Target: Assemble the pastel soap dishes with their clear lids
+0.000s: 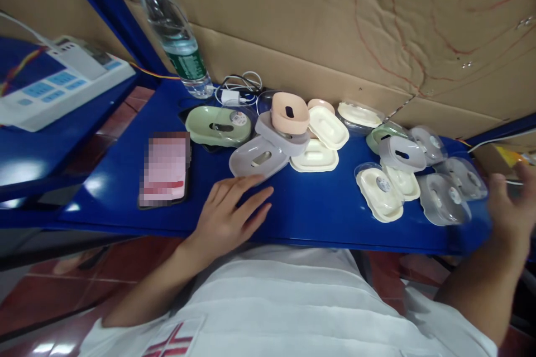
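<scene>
My left hand (232,212) rests on the blue table with its fingers apart, holding nothing. Its fingertips lie at the near edge of a grey soap dish (249,163); whether they touch it I cannot tell. Against that dish leans a second grey one, with a peach soap dish (292,109) on top. A green soap dish (205,125) lies to the left, and cream trays (314,159) to the right. At the right edge my right hand (508,206) is raised, blurred and partly cut off, fingers spread, near grey dishes with clear covers (444,201).
A phone (165,170) lies left on the table (310,212). Behind it stand a water bottle (176,39) and a white charger with cables (230,96). A power strip (62,86) sits far left. Cardboard (293,22) walls the back; a carton (494,162) stands right.
</scene>
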`<state>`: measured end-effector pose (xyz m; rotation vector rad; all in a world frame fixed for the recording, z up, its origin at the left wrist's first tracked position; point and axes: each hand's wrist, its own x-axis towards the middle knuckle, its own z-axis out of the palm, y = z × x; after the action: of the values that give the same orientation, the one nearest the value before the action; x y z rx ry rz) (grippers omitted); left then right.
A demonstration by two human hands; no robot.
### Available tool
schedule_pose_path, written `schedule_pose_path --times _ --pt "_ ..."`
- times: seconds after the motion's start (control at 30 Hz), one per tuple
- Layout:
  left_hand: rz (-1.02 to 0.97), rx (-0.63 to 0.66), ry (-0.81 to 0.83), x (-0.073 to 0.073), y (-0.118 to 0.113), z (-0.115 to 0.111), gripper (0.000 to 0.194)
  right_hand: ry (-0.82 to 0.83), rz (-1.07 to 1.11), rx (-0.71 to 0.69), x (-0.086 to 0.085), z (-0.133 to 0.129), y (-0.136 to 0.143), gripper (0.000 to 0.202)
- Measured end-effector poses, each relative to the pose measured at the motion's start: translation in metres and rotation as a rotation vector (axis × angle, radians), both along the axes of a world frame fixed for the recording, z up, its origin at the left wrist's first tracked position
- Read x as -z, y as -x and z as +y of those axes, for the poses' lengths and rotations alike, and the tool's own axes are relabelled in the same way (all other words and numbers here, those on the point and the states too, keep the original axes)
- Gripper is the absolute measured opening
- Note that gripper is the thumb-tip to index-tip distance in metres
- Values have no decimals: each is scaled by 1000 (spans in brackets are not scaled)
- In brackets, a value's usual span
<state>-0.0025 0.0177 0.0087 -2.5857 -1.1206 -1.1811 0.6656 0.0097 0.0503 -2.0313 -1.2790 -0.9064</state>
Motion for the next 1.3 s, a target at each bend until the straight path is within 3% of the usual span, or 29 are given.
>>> schedule_pose_path --times 0.07,0.1,0.17,0.23,0.3,0.37,0.43,0.53,0.63,0.83,0.9,0.97,1.03,1.1,1.2,1.3 --pt "125 -187 -20 3 0 5 41 -20 57 -166 -19 2 41 83" --pt "167 -241 -4 4 0 8 40 49 49 -282 -28 4 69 78" --pt "199 -266 34 7 0 12 35 254 -4 -572 -40 13 140 54" --pt "202 -203 44 8 1 13 30 428 -66 -869 -43 28 219 38" --pt "181 -96 37 7 3 12 28 541 -132 -1090 -38 50 291 40" --pt "139 24 48 4 5 10 26 579 -238 -1212 -29 75 347 45" --pt "74 140 66 1 6 8 26 577 -316 -1267 -23 94 380 48" --pt "-10 285 92 -3 9 5 29 534 -331 -1258 -22 103 392 45" --pt "-53 388 104 -3 11 4 30 536 -277 -1182 -27 89 375 34" --pt "-142 391 62 4 12 5 36 881 -222 -1014 -17 43 341 39" --pt "-149 364 69 6 12 5 40 924 -171 -1051 -15 31 339 43" --pt "-151 343 85 5 12 5 42 935 -96 -1188 -18 22 341 39" --pt "-168 339 99 4 13 5 43 885 -31 -1329 -26 15 342 31" --pt "-184 345 111 4 14 4 45 774 -17 -1356 -31 13 341 22" --pt "-192 355 120 4 15 4 49 685 -75 -1206 -28 15 338 23" --pt "-205 366 126 5 16 3 52 753 -123 -1072 -14 21 336 37"
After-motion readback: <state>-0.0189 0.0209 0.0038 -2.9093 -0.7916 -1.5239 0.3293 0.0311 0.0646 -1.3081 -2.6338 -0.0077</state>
